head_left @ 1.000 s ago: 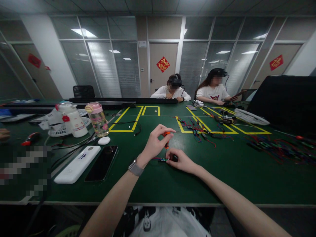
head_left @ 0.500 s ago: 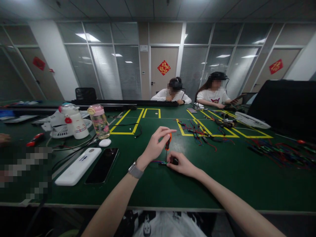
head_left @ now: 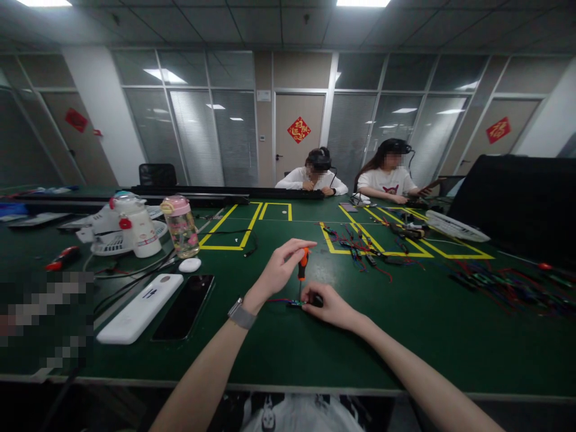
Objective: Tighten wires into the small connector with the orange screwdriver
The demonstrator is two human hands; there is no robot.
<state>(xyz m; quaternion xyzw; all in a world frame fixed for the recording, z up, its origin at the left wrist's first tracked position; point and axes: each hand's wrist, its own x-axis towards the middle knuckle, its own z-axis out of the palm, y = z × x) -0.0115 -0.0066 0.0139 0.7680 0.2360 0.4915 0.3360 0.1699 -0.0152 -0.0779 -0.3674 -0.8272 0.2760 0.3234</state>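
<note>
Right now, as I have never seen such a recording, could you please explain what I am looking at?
There is no machine here: these are a person's own bare hands, seen by a camera worn on the head, looking forward and down. The left hand has its fingers at the top of an orange and black screwdriver, which stands nearly upright. The right hand pinches the end of a small circuit board; the fingers hide the screwdriver's tip. On the green table lie a phone, a white power bank and tangled wires, and a bottle with a pink lid stands there. Two other people sit across.
</note>
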